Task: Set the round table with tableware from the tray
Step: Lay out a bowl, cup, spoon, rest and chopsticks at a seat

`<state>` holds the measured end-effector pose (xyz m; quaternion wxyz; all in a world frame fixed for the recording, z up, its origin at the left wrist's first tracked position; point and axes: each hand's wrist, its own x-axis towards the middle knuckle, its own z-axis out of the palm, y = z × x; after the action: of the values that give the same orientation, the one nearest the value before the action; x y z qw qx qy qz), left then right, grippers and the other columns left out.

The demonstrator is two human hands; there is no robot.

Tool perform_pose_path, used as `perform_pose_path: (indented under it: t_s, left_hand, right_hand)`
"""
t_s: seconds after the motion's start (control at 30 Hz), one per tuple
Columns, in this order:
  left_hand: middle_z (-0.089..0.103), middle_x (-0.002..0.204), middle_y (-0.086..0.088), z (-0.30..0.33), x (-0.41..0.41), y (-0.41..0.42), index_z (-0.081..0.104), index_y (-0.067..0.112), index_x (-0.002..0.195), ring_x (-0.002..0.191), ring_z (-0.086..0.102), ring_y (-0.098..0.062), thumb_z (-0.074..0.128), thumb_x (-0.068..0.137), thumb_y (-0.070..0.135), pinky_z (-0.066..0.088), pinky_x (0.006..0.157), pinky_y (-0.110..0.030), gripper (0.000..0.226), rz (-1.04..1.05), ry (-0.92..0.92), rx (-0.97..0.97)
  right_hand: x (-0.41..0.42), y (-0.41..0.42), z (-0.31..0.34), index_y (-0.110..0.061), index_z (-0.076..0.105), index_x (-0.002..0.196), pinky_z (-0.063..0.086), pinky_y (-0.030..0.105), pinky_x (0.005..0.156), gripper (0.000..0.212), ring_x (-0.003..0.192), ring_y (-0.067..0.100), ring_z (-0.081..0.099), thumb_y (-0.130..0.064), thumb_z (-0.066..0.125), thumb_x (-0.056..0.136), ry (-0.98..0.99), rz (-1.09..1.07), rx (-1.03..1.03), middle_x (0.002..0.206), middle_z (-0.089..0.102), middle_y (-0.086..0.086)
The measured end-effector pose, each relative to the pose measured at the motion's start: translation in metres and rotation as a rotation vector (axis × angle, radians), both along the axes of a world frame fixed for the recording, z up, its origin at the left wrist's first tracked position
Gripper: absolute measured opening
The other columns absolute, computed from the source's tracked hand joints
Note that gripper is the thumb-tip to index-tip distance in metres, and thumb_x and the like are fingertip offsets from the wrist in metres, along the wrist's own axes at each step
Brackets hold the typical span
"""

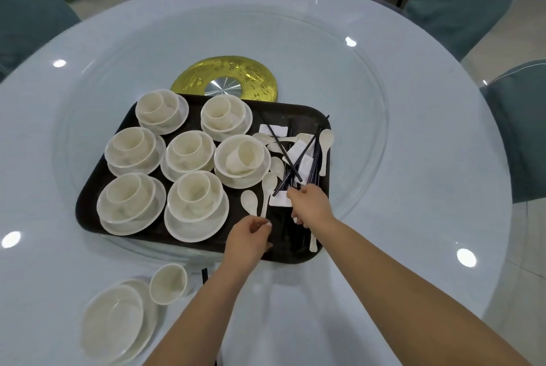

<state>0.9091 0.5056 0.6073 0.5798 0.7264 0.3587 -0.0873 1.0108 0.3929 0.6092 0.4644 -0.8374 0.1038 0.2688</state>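
Chopsticks (pixel 298 155) are lying tangled among spoons (pixel 267 188) at the tray's (pixel 97 188) right side, mid-frame. Right hand (pixel 310 206) is pinching them; left hand (pixel 248 240) is hovering, loosely curled, empty. Lifting risks dragging spoons off.

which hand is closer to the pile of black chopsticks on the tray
Right. The right hand reaches into the near end of the black chopsticks, fingertips at them. The left hand sits lower and to their left, over the tray's near edge.
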Motion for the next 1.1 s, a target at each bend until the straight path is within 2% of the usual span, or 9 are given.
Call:
perform_pose_path:
  t_s: [0.1,0.27,0.4,0.47,0.53,0.63,0.73,0.93,1.1]
  left_hand:
    - [0.068,0.093,-0.009,0.001,-0.007,0.002,0.065,0.012,0.102,0.07,0.069,-0.019,0.057,0.094,0.016,0.057,0.073,-0.035,0.012,0.028,0.003,-0.017]
    - [0.069,0.09,-0.005,0.005,-0.021,0.007,0.063,0.009,0.111,0.057,0.065,-0.01,0.056,0.095,0.015,0.051,0.059,-0.021,0.018,0.123,-0.004,-0.092]
    - [0.068,0.1,-0.006,0.011,-0.035,0.014,0.052,0.012,0.131,0.064,0.067,-0.017,0.055,0.097,0.018,0.055,0.065,-0.026,0.035,0.201,-0.025,-0.173]
    - [0.068,0.101,-0.006,0.014,-0.043,0.019,0.049,0.011,0.135,0.066,0.067,-0.018,0.055,0.098,0.019,0.057,0.071,-0.03,0.039,0.23,-0.031,-0.181]
    - [0.068,0.099,-0.006,0.017,-0.053,0.025,0.052,0.009,0.133,0.063,0.067,-0.016,0.054,0.098,0.017,0.057,0.071,-0.029,0.035,0.253,-0.04,-0.189]
    - [0.07,0.097,-0.007,0.02,-0.066,0.033,0.062,0.009,0.12,0.063,0.068,-0.012,0.054,0.098,0.015,0.057,0.062,-0.022,0.024,0.249,-0.06,-0.172]
    - [0.07,0.096,-0.009,0.021,-0.079,0.042,0.065,0.009,0.112,0.067,0.068,-0.016,0.057,0.095,0.01,0.055,0.062,-0.022,0.019,0.289,-0.072,-0.153]
    - [0.068,0.087,-0.011,0.022,-0.099,0.056,0.063,0.008,0.107,0.06,0.064,-0.014,0.06,0.093,0.006,0.056,0.062,-0.024,0.015,0.379,-0.069,-0.17]
    - [0.069,0.098,-0.016,0.023,-0.114,0.062,0.06,0.007,0.115,0.064,0.064,-0.016,0.058,0.095,0.008,0.055,0.068,-0.028,0.021,0.308,-0.085,-0.201]
  right_hand:
    - [-0.011,-0.005,0.003,-0.012,0.049,0.072,0.038,0.024,0.043,0.024,0.04,0.014,0.048,-0.028,0.051,0.089,0.039,-0.028,0.042,0.056,0.057,0.004]
    - [-0.033,-0.013,0.009,-0.008,0.055,0.085,0.036,0.022,0.04,0.014,0.037,0.012,0.047,-0.021,0.055,0.088,0.125,-0.017,0.197,0.052,0.057,0.003]
    - [-0.05,-0.007,0.012,-0.007,0.06,0.094,0.037,0.022,0.04,0.016,0.04,0.014,0.05,-0.022,0.057,0.09,0.185,0.075,0.271,0.051,0.059,0.001]
    - [-0.059,-0.001,0.013,-0.007,0.062,0.095,0.037,0.022,0.04,0.017,0.041,0.014,0.05,-0.022,0.058,0.09,0.201,0.106,0.297,0.052,0.06,0.001]
    - [-0.068,0.007,0.013,-0.007,0.061,0.091,0.036,0.021,0.04,0.015,0.04,0.014,0.049,-0.022,0.059,0.089,0.207,0.125,0.318,0.052,0.059,0.002]
    - [-0.078,0.017,0.014,-0.011,0.059,0.083,0.034,0.018,0.039,0.012,0.039,0.014,0.047,-0.021,0.061,0.088,0.208,0.15,0.331,0.052,0.059,0.002]
    - [-0.089,0.027,0.015,-0.01,0.058,0.082,0.034,0.019,0.039,0.013,0.039,0.014,0.046,-0.02,0.061,0.089,0.222,0.169,0.331,0.051,0.057,0.001]
    - [-0.103,0.038,0.012,-0.01,0.058,0.078,0.034,0.02,0.038,0.017,0.038,0.013,0.045,-0.021,0.064,0.09,0.203,0.219,0.301,0.051,0.056,0.001]
    - [-0.109,0.045,0.007,-0.011,0.058,0.082,0.044,0.023,0.043,0.016,0.043,0.013,0.054,-0.021,0.061,0.093,0.145,0.158,0.233,0.056,0.061,0.002]
